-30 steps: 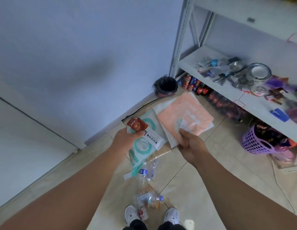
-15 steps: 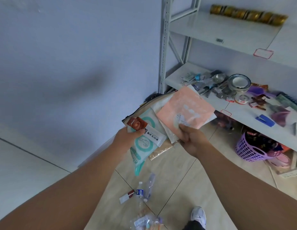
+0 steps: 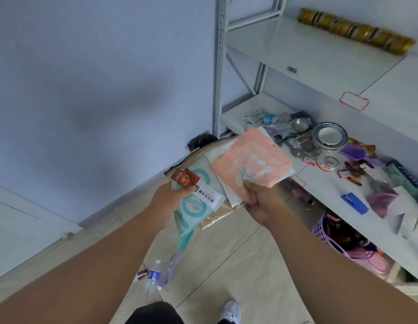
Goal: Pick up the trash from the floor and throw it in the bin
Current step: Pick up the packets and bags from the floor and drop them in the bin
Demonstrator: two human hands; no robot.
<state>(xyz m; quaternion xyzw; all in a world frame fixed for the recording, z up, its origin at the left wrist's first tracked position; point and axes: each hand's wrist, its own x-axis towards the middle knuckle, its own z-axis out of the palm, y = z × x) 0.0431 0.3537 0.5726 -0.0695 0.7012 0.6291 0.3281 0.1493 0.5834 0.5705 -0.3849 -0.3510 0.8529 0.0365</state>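
Observation:
My left hand (image 3: 173, 197) grips a fan of wrappers: a brown sachet (image 3: 184, 179), a white sachet (image 3: 206, 197) and a teal-and-white packet (image 3: 194, 213). My right hand (image 3: 261, 197) holds a pink flat packet (image 3: 252, 162) with white packets and a gold wrapper (image 3: 217, 218) under it. The black bin (image 3: 202, 141) stands in the corner by the wall, mostly hidden behind the held trash. On the floor below lie clear plastic bottles (image 3: 161, 274) and a small red-and-white wrapper (image 3: 141, 274).
A white metal shelf unit (image 3: 296, 57) fills the right side, its middle shelf covered with small items, a tin (image 3: 329, 141) and a blue object (image 3: 355, 203). A purple basket (image 3: 331, 237) sits under it. My shoe (image 3: 231, 312) is at the bottom edge.
The view has risen and moved toward the corner; the floor bottles slid down the frame. Both hands keep the same grip on the wrappers, which now cover most of the bin.

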